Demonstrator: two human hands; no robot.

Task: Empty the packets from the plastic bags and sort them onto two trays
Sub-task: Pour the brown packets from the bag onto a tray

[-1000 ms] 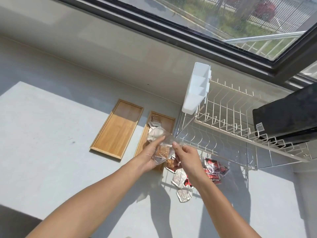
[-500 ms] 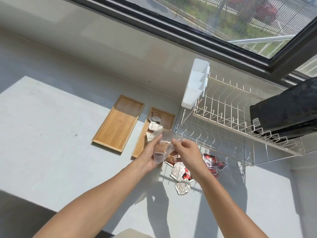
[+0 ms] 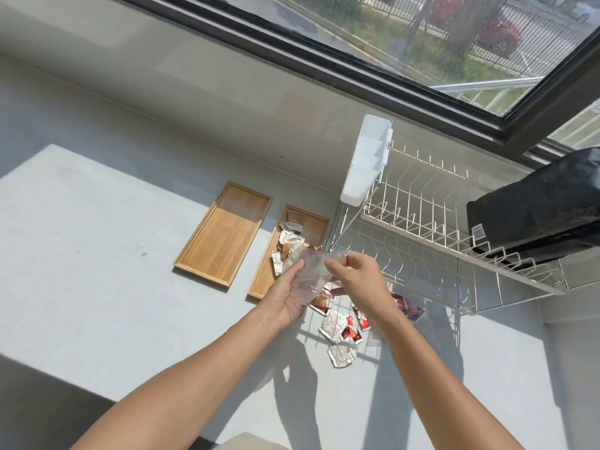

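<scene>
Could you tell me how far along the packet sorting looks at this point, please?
Partly done. The right tray already holds several pale packets; the left tray holds none. Both hands, left hand and right hand, hold a clear plastic bag. Loose red and white packets on the counter remain unsorted.

Open counter [image 3: 97,287] left of the bamboo trays [image 3: 224,235]. Right side blocked: wire dish rack [image 3: 431,228] overhangs; loose packets [image 3: 341,329] litter counter below.
</scene>
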